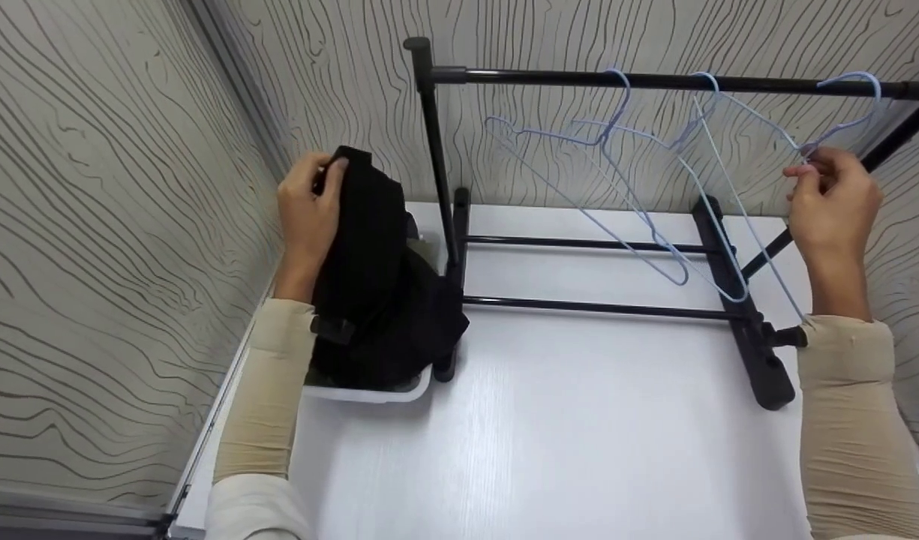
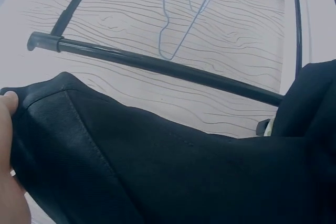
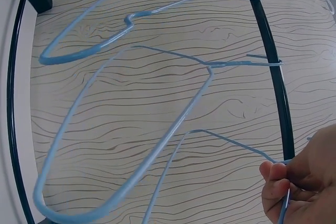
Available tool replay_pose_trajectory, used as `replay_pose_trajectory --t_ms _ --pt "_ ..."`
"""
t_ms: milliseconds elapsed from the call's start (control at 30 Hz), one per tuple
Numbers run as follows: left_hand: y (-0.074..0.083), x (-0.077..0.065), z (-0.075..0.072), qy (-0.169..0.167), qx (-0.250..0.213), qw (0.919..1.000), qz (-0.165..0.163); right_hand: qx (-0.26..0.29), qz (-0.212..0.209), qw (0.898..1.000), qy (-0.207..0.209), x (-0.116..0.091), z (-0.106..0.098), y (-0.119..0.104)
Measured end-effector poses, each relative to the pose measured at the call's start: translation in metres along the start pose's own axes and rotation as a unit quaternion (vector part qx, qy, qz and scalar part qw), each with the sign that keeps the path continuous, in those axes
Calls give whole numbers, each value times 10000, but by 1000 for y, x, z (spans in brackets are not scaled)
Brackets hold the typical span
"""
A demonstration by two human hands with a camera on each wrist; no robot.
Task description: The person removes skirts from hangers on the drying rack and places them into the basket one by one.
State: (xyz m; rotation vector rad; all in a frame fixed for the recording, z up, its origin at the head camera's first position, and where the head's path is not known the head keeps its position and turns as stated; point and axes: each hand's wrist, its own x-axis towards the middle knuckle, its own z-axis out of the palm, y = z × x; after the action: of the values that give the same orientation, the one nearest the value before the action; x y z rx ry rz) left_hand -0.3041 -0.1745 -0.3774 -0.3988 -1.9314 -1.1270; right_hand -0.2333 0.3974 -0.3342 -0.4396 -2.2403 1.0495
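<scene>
A black garment (image 1: pixel 369 232) is lifted by its stitched edge, which my left hand (image 1: pixel 309 206) pinches between thumb and fingers. Its lower part droops onto the pile in a white bin (image 1: pixel 369 395). The left wrist view shows the dark cloth (image 2: pixel 157 166) stretching away from the thumb. At the right end of the rack, my right hand (image 1: pixel 834 199) pinches a blue wire hanger (image 1: pixel 759 116) at the neck just under its hook. That hook still loops over the black rail (image 1: pixel 534 76). Fingertips of the right hand (image 3: pixel 299 187) hide part of the hanger's neck.
Two more blue hangers, a left one (image 1: pixel 557 137) and a middle one (image 1: pixel 688 169), hang from the rail. The black rack's lower bars (image 1: pixel 602 305) and feet (image 1: pixel 763 375) stand on a white table (image 1: pixel 579 420). Wood-patterned walls (image 1: pixel 129 225) enclose the sides and back.
</scene>
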Motion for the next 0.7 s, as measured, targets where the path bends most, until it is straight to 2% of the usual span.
replay_pose_trajectory --t_ms 200,400,700 --pt "-5 -12 8 -264 157 9995 -124 15 93 10000 12 3 4 -2" --pt "-13 -25 14 -551 322 9970 -442 -85 108 9999 -47 3 6 -2" --pt "-30 -46 23 -1054 690 9887 -810 -17 -24 10000 -41 4 8 4"
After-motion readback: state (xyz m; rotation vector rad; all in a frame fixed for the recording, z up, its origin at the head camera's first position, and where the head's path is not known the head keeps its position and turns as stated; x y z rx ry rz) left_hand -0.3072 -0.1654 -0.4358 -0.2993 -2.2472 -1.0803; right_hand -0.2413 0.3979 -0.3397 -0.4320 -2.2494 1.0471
